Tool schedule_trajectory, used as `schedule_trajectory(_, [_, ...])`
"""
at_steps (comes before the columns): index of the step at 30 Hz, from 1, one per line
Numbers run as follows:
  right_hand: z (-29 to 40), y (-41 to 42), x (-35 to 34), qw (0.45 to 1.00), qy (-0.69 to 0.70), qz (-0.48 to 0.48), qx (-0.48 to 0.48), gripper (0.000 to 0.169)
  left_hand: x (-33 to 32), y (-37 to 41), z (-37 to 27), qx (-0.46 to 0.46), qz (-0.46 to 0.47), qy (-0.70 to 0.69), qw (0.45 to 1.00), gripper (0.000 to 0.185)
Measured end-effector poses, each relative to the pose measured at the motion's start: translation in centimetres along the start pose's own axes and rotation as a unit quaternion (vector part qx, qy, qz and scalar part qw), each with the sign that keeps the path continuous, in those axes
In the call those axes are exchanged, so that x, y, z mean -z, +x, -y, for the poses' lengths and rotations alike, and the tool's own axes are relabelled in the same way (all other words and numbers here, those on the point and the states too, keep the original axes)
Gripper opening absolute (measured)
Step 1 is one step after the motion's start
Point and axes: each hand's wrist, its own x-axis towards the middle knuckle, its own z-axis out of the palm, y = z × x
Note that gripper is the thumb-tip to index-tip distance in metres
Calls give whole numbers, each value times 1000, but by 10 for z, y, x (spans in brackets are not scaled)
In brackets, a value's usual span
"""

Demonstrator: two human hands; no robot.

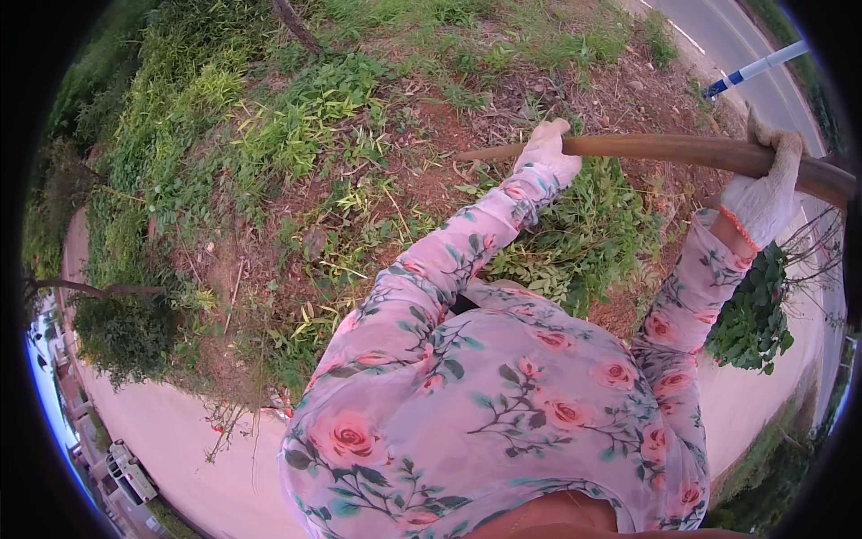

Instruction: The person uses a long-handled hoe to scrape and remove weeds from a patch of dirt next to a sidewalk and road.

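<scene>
A long wooden handle runs across the upper right, held in both hands. My left hand, in a pale work glove, is closed around it near its thin-looking left end. My right hand, in a whitish glove with an orange cuff edge, grips the thicker-looking part by the right rim. Whatever the handle's right end carries is not visible. Below the handle, between my arms, lies a leafy clump of green plants. Reddish soil with dry stems shows just left of my left hand.
Weeds and grass cover the slope at the left. A thin tree trunk stands at the top. A blue and white post is beside the road at upper right. A leafy shrub grows below my right hand. A white vehicle stands far off at lower left.
</scene>
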Motion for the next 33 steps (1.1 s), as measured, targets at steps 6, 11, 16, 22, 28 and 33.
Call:
schedule_trajectory(6, [-46,3,-165,985,12,171,-2,34,124,9,-53,-50,-115,-83,989,43])
schedule_trajectory(11, [-109,-67,-253,924,107,337,-147,51,226,17,-18,61,-316,-110,940,42])
schedule_trajectory(16, [-239,-156,-219,809,-114,282,-503,58,307,-4,49,108,-469,-225,847,35])
schedule_trajectory(22, [-315,-303,-197,599,-176,346,-700,44,375,-68,164,100,-606,-353,706,31])
schedule_trajectory(28, [-345,-352,-228,500,-184,365,-764,48,372,-138,192,88,-656,-397,636,15])
schedule_trajectory(33, [-335,-382,-278,411,-159,332,-834,81,356,-167,193,73,-673,-349,648,23])
